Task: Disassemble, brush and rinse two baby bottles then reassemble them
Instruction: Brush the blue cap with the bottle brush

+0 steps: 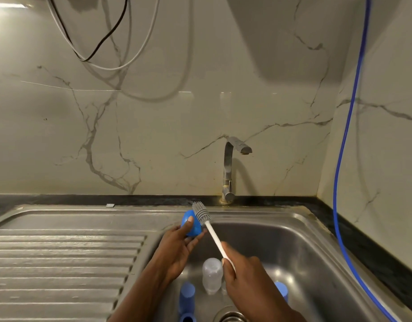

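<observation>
One steel sink [316,228] fills lower view, tap [230,168] behind. Left hand [177,247] grips blue cap [191,225], thumb across it, above basin's left edge. Right hand [244,275] curled round white handle of brush [201,212]; grey bristle head touching cap. Clear bottle [212,277] on basin floor between wrists. Blue piece [187,296] to its left, second blue piece [281,291] to its right.

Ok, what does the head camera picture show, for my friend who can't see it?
Over a steel sink, the left hand holds a blue cap while the right hand grips a white-handled brush, its grey bristles against the cap. A clear bottle and other blue parts sit in the sink below.
</observation>
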`<state>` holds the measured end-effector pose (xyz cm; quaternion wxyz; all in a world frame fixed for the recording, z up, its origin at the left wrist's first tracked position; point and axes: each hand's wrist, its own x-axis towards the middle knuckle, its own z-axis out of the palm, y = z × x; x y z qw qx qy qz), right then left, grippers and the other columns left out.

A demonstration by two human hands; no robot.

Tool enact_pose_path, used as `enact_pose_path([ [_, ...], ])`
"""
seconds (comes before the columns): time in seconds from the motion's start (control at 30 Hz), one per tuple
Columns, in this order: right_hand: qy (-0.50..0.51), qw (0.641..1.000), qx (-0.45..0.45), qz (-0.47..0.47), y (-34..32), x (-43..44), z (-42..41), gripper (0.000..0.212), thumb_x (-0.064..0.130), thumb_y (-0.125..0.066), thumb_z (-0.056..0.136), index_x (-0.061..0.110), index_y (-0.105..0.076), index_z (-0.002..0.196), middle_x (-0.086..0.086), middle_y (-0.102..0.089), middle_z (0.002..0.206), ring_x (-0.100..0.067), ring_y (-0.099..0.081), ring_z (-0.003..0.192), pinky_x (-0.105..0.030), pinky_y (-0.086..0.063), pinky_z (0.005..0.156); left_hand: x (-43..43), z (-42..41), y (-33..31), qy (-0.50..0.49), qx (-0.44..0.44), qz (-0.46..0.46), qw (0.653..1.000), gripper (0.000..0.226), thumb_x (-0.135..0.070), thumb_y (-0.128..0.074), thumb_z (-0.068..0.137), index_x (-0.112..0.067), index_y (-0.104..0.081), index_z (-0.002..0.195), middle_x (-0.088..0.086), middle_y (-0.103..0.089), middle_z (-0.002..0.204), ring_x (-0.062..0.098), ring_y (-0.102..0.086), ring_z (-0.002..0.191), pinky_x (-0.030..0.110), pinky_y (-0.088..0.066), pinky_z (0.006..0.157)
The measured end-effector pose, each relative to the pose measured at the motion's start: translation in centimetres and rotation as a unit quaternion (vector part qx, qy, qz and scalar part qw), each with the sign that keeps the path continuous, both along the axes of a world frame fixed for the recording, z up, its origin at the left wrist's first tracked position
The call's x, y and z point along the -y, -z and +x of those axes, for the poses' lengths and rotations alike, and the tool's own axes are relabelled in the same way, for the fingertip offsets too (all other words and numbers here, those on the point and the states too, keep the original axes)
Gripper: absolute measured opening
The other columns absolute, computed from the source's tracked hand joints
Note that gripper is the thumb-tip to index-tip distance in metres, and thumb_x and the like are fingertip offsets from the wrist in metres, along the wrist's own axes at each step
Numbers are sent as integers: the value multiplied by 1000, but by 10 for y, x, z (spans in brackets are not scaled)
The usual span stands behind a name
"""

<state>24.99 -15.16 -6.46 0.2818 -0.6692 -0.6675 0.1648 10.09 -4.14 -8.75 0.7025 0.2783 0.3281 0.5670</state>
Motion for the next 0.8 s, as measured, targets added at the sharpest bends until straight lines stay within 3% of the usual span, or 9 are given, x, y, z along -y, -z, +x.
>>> enact_pose_path([
  [0.1,-15,999,27,-11,1,5,-10,48,42,-33,101,53,-23,146,-9,-56,126,-25,-53,120,-27,-41,96,-5,-7,5,-46,49,-20,998,55,-23,-64,86,-1,-50,134,25,-60,128,36,-64,111,38,-58,80],
  [0.27,1,999,37,-11,-1,3,-14,47,42,-31,101,51,-22,146,-11,-56,125,-27,-55,119,-29,-43,94,0,-6,-3,-16,45,5,999,58,-31,-63,83,-3,-52,133,27,-61,125,34,-70,100,35,-61,69],
  [0.4,9,1000,0,4,3,-6,0,46,34,-35,102,43,-31,147,-14,-60,117,-27,-58,110,-26,-41,83,3,-5,-3,45,4,34,998,50,-26,-60,87,-6,-49,132,27,-62,124,36,-68,105,41,-56,85],
  [0.5,18,1000,-17,14,9,-11,11,42,32,-38,101,40,-41,142,-14,-62,106,-28,-60,101,-23,-35,72,6,2,-5,57,-8,33,998,47,-21,-61,87,-5,-49,129,26,-58,126,37,-64,111,41,-53,89],
  [0.63,14,1000,-10,19,10,-9,12,42,32,-37,100,45,-39,140,-14,-61,105,-27,-59,101,-25,-36,74,6,6,-10,37,-59,40,997,35,-24,-65,86,-7,-57,115,19,-61,117,33,-63,106,37,-54,85],
  [0.7,7,1000,-4,27,9,-8,8,43,33,-37,100,45,-37,142,-14,-62,105,-28,-59,100,-27,-37,74,5,5,-8,27,-86,49,995,42,-23,-68,83,-2,-58,118,18,-64,113,28,-66,98,34,-55,82],
  [0.8,1,1000,5,16,7,-5,0,45,36,-35,101,48,-31,144,-14,-60,112,-29,-58,106,-28,-40,80,2,2,-4,1,-37,16,999,37,-21,-61,93,-1,-54,124,24,-64,118,31,-69,95,36,-57,81],
])
